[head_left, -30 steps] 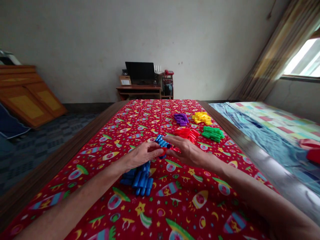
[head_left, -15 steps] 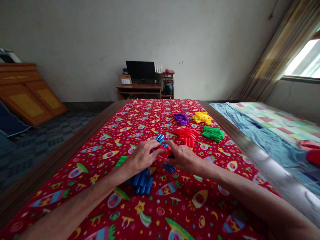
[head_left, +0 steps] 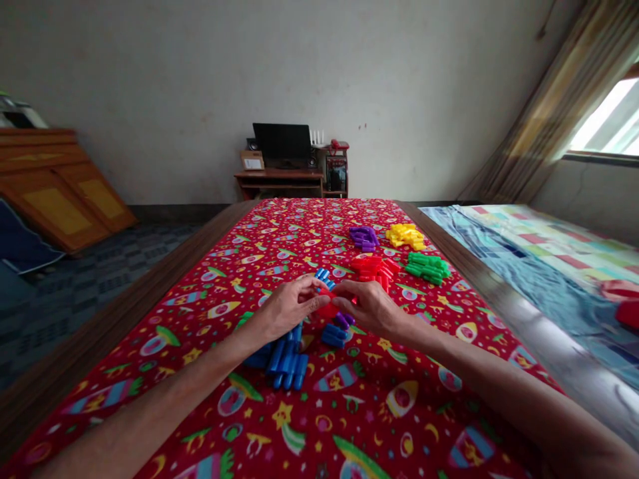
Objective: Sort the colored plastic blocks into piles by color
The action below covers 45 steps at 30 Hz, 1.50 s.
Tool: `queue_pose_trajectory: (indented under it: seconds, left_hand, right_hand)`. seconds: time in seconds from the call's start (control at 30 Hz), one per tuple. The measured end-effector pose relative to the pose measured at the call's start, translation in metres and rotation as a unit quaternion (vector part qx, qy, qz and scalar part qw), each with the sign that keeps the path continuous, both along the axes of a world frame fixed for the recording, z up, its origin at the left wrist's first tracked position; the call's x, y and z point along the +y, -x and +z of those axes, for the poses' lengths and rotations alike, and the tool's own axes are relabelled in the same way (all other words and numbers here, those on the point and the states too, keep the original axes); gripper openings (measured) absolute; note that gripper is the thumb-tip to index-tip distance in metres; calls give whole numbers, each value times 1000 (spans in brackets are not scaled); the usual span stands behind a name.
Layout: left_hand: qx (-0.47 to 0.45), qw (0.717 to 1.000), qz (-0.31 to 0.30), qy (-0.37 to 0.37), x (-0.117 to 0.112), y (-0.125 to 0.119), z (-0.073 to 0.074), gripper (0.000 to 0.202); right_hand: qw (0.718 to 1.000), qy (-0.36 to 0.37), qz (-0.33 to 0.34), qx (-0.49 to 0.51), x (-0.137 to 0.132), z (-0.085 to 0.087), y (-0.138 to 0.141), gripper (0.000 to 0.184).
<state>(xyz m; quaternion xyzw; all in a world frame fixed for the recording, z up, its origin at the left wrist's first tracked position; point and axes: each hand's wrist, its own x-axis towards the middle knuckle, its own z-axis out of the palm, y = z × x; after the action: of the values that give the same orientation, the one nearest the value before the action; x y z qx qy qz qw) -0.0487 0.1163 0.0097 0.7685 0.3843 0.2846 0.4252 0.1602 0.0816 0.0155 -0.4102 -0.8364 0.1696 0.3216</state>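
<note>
Between the fingertips of both hands is a red plastic building piece (head_left: 327, 306), partly covered by them. My left hand (head_left: 289, 303) pinches its left side, while my right hand (head_left: 372, 307) has thumb and fingers closed at its right side. Just below hang or lie purple pieces (head_left: 344, 320) and a blue tube-shaped piece (head_left: 334, 336); whether they join the red one I cannot tell. More blue pieces (head_left: 324, 277) show behind the fingertips. Under my left wrist is a cluster of blue tube-shaped pieces (head_left: 288, 364), with some green pieces (head_left: 244, 319) partly hidden beside it.
Farther right on the red patterned tablecloth (head_left: 309, 226) lie separate piles: red pieces (head_left: 374, 267), purple pieces (head_left: 364, 238), yellow pieces (head_left: 405, 235) and green pieces (head_left: 428, 267). A desk with a monitor (head_left: 281, 145) stands by the wall. A bed (head_left: 529, 246) is at the right.
My fingers have shifted on the red piece, and my right hand has moved slightly right. Purple pieces now show below it, and the blue piece there appears turned and shifted left.
</note>
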Motion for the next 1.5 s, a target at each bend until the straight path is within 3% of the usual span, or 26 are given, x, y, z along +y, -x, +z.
queue_pose_trajectory:
  seconds: [0.07, 0.17, 0.27, 0.37, 0.53, 0.6, 0.7, 0.8, 0.97, 1.13, 1.33, 1.43, 1.5]
  left_hand:
    - [11, 1000, 4, -13, -2, -2, -2, 53]
    - [65, 991, 13, -114, -8, -4, -3, 47]
    - [140, 963, -74, -219, -18, -8, -4, 37]
    - [212, 926, -149, -274, -29, -12, -5, 35]
    - [291, 896, -115, -316, -34, -12, -8, 24]
    - [310, 890, -89, -321, -29, -6, -11, 21]
    - [310, 895, -73, -313, -17, 5, -13, 21]
    - [289, 908, -73, -296, -4, 14, -9, 16]
    - [260, 921, -53, -286, 6, 16, 0, 14]
    - [220, 922, -81, -308, 2, 11, -4, 21]
    - [248, 915, -67, -312, 2, 16, 5, 37]
    - [310, 908, -60, -275, -5, 39, 8, 61]
    - [355, 899, -73, -245, -17, 58, 2, 83]
  right_hand:
    - [999, -3, -35, -7, 7, 5, -8, 26]
    - [991, -44, -124, -28, 23, 8, -29, 27]
    - [977, -62, -185, -90, 40, 2, -52, 28]
    - [964, -51, -213, -149, 50, -6, -65, 28]
    - [950, -65, -254, -171, 45, -5, -57, 29]
    - [959, -81, -215, -165, 38, -2, -47, 30]
    - [973, -105, -65, -194, 26, -4, -31, 26]
    - [956, -132, 45, -257, 17, -13, -22, 23]
    - [939, -152, 35, -308, 15, -26, -21, 30]
    - [945, -147, 45, -287, 25, -17, -22, 16]
    - [971, -154, -80, -167, 38, 0, -43, 22]
    - [967, -147, -173, -113, 44, -1, -59, 23]
    - [963, -121, -220, -100, 48, -5, -66, 26]
